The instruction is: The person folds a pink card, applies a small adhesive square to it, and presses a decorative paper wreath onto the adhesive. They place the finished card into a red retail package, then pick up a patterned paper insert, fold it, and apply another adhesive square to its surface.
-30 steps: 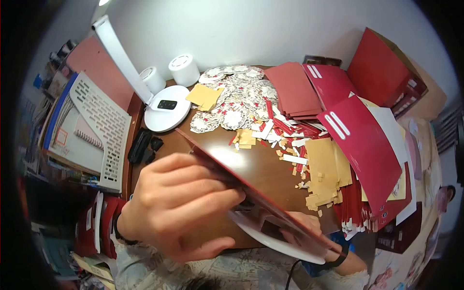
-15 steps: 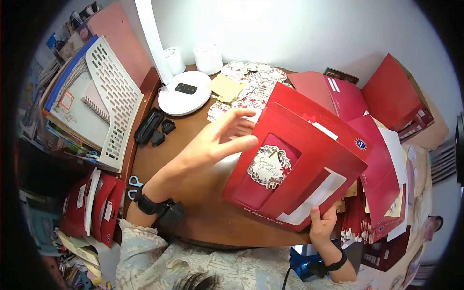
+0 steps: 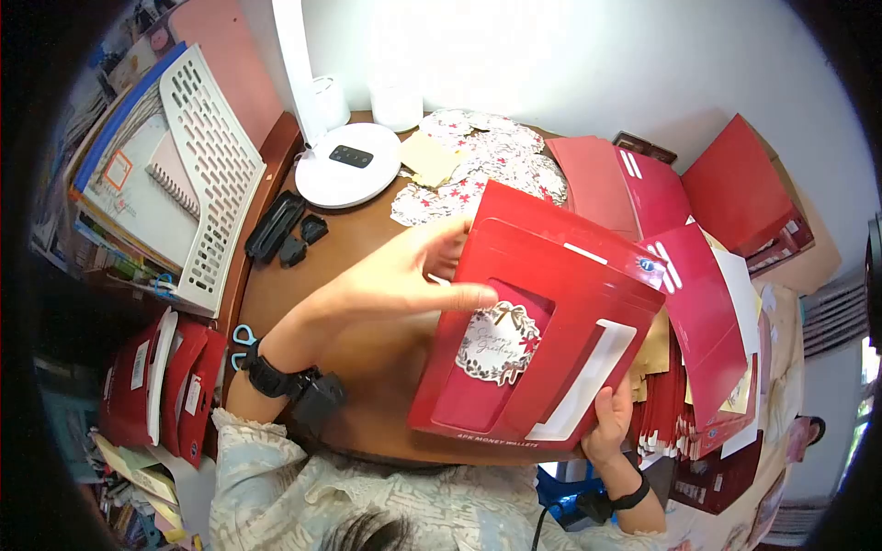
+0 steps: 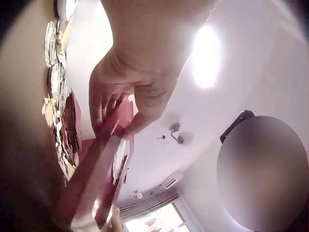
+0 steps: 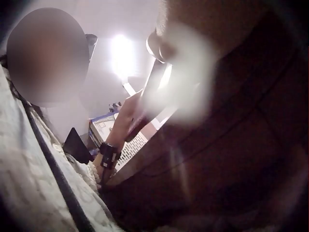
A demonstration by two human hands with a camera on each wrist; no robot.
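A flat red money wallet box (image 3: 588,285), lettered along its lower edge, is held tilted over the desk's front. Through its window shows a round wreath-patterned piece (image 3: 501,344) with greeting lettering; a second window shows a white strip (image 3: 588,381). My left hand (image 3: 400,280) grips the box's left side, thumb on the front face and fingers behind. The left wrist view shows the box edge (image 4: 91,174) between thumb and fingers of that hand. At the lower right corner my right hand (image 3: 608,424) holds the box, thumb in front and the other fingers mostly hidden.
Wreath cutouts (image 3: 478,161) lie in a heap at the back, beside a white lamp base (image 3: 349,184). Red folders (image 3: 694,312) and stacked red sleeves (image 3: 666,404) crowd the right. Black pieces (image 3: 276,225), blue-handled scissors (image 3: 243,345) and a white file rack (image 3: 216,184) stand left.
The box has turned from edge-on to face-up, then shifted slightly left and down. My left hand moved from in front of it to its left side and took hold. The right hand kept the lower corner.
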